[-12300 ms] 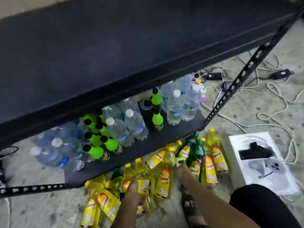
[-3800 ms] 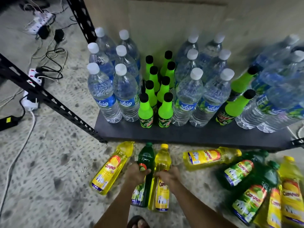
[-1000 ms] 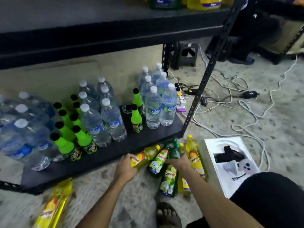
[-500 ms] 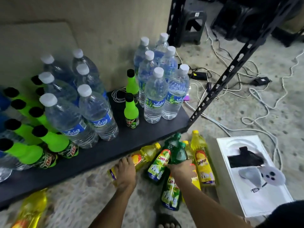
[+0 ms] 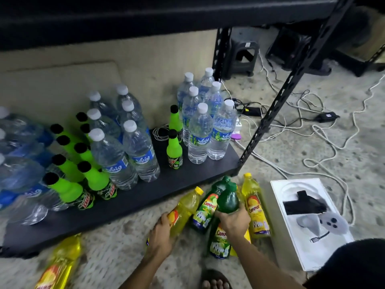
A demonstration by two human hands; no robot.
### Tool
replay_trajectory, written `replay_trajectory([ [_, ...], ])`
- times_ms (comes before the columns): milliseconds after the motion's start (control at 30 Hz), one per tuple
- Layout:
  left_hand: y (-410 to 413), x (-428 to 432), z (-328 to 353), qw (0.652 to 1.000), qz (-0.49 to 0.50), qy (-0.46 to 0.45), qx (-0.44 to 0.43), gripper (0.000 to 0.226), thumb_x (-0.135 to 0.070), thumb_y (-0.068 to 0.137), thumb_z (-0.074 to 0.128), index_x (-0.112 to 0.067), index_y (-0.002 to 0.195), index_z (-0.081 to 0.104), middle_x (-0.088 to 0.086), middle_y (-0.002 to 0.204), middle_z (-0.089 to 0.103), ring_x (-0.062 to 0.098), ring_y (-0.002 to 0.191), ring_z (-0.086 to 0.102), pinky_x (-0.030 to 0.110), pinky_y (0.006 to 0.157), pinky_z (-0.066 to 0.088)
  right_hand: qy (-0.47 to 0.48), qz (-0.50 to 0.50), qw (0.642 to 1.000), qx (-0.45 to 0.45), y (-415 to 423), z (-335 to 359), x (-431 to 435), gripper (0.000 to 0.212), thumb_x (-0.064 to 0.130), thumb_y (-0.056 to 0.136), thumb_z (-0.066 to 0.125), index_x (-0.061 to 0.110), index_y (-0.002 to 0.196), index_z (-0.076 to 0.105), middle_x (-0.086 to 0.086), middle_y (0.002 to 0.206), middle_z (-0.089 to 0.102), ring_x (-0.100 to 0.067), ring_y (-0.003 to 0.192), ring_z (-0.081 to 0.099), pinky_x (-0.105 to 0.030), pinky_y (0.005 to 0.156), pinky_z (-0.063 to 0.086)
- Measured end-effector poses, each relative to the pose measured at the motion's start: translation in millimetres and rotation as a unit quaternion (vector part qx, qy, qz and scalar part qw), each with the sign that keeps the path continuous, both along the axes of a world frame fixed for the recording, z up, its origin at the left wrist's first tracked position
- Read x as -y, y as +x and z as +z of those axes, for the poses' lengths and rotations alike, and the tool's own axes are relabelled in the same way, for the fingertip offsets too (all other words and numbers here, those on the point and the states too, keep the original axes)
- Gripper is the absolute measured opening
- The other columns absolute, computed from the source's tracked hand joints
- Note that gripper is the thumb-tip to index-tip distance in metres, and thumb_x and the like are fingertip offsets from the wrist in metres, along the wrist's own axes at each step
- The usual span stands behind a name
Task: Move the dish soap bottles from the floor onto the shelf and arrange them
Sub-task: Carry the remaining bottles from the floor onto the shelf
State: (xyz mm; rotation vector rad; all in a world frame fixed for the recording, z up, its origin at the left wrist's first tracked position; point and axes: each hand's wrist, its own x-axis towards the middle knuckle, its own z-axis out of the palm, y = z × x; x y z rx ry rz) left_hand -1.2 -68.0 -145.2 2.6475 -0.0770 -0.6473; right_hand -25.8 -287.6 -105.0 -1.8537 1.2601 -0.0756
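The shelf (image 5: 133, 207) in front of you carries water bottles (image 5: 200, 132) and green soda bottles (image 5: 174, 152) standing packed toward the back, because that keeps a bare dark strip along its front lip. That strip, and the gap around the 2 lone soda bottles, looks like the only open room at this level. The upper board (image 5: 145, 15) hangs low overhead, so any lift probably has to come out toward you before it goes up, and the slanted upright (image 5: 277, 105) at the right corner narrows that side.

The dish soap bottles (image 5: 255, 209) lie on the floor just off the shelf's front edge, 4 clustered by your hands and 1 yellow one (image 5: 60, 265) apart at lower left. The white box (image 5: 308, 220) sits just beside the cluster's right flank.

Your left hand (image 5: 160, 236) is wrapped around the lower body of the yellow bottle (image 5: 183, 209), which lies flat. Your right hand (image 5: 234, 221) is closed over the middle of a green bottle (image 5: 226, 217), pinning its waist, probably so each comes up in one grab.
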Motion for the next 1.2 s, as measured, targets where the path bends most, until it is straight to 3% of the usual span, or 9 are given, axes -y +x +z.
replay_trajectory([
  [133,-20,-7,70,0.996,0.021,-0.081,0.030,0.077,-0.047,0.078,0.073,-0.027,0.141,0.032,0.005,0.128,0.061,0.030,0.114,0.061,0.034,0.087,0.050,-0.035,0.012,0.995,0.089,-9,53,-3,0.072,0.030,0.046,0.094,0.018,0.111,0.065,-0.006,0.096,0.074,-0.030,0.091,0.070,-0.041,0.082,0.058],
  [367,-40,-11,247,0.962,0.008,-0.204,0.179,0.080,-0.052,0.072,0.078,-0.039,0.138,0.036,-0.005,0.124,0.065,0.017,0.110,0.063,0.031,0.091,0.049,-0.037,0.066,0.958,0.275,-25,206,4,0.068,0.034,0.043,0.093,0.031,0.104,0.063,0.009,0.091,0.072,-0.011,0.087,0.069,-0.014,0.072,0.051],
  [400,-45,-11,274,0.952,0.001,-0.220,0.212,0.079,-0.053,0.070,0.078,-0.041,0.136,0.037,-0.008,0.121,0.066,0.015,0.108,0.063,0.030,0.091,0.050,-0.042,0.078,0.949,0.301,-29,233,5,0.065,0.032,0.044,0.095,0.033,0.100,0.062,0.012,0.087,0.070,-0.007,0.084,0.067,-0.009,0.069,0.048],
  [500,-59,-10,357,0.911,-0.018,-0.274,0.309,0.080,-0.062,0.066,0.077,-0.046,0.134,0.039,-0.019,0.117,0.066,0.007,0.107,0.063,0.031,0.093,0.051,-0.068,0.118,0.916,0.378,-45,322,8,0.061,0.032,0.045,0.095,0.034,0.096,0.063,0.017,0.086,0.071,-0.003,0.084,0.068,-0.017,0.073,0.052],
  [633,-69,-2,462,0.843,-0.030,-0.369,0.391,0.077,-0.063,0.065,0.080,-0.046,0.130,0.044,-0.026,0.110,0.066,-0.008,0.102,0.063,0.022,0.090,0.053,-0.132,0.164,0.868,0.450,-65,443,8,0.059,0.028,0.050,0.095,0.029,0.101,0.066,0.020,0.083,0.068,0.007,0.079,0.063,-0.004,0.063,0.045],
  [733,-59,3,527,0.798,-0.021,-0.419,0.432,0.076,-0.059,0.061,0.082,-0.044,0.127,0.047,-0.025,0.108,0.067,-0.010,0.101,0.063,0.019,0.091,0.051,-0.162,0.188,0.836,0.489,-72,521,7,0.068,0.037,0.048,0.095,0.031,0.110,0.066,0.015,0.091,0.072,0.004,0.086,0.066,-0.016,0.077,0.052],
  [833,-23,4,574,0.776,-0.009,-0.415,0.475,0.085,-0.065,0.060,0.080,-0.030,0.132,0.053,-0.013,0.115,0.070,0.000,0.105,0.066,0.029,0.097,0.052,-0.185,0.200,0.814,0.513,-56,579,5,0.071,0.045,0.044,0.093,0.028,0.109,0.068,0.014,0.092,0.073,-0.001,0.088,0.068,-0.023,0.083,0.056],
  [1000,67,4,615,0.790,0.040,-0.393,0.468,0.090,-0.056,0.065,0.082,-0.026,0.141,0.044,-0.002,0.127,0.066,0.017,0.116,0.063,0.040,0.100,0.051,-0.230,0.222,0.795,0.516,-1,636,-16,0.068,0.046,0.048,0.093,0.025,0.108,0.069,0.013,0.091,0.069,-0.004,0.087,0.065,-0.018,0.076,0.054],
  [1200,175,13,614,0.815,0.088,-0.355,0.449,0.089,-0.042,0.070,0.085,-0.012,0.142,0.042,0.012,0.130,0.063,0.032,0.119,0.059,0.038,0.093,0.048,-0.230,0.215,0.821,0.476,101,641,-48,0.071,0.045,0.049,0.093,0.019,0.109,0.066,0.002,0.102,0.071,-0.015,0.098,0.066,-0.024,0.079,0.052],
])
